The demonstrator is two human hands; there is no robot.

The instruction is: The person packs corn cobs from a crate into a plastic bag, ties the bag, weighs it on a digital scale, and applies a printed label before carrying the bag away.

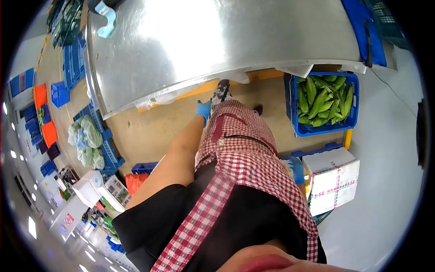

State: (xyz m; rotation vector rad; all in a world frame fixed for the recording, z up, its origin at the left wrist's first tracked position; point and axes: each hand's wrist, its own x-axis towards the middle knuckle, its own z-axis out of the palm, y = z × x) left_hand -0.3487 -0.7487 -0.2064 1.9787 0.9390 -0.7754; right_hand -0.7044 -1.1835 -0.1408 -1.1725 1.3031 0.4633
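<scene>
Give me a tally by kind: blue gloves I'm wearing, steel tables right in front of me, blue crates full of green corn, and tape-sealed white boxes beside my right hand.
Blue gloves: 2
Steel table: 1
Blue crate of green corn: 1
Tape-sealed white box: 1
Total: 5

Smooth, glossy metal worktop, hard plastic blue crate, matt white box with printed plastic-looking tape, checked cloth apron, matt black cloth top, thin rubbery-looking gloves on the hands, smooth matt floor
</scene>
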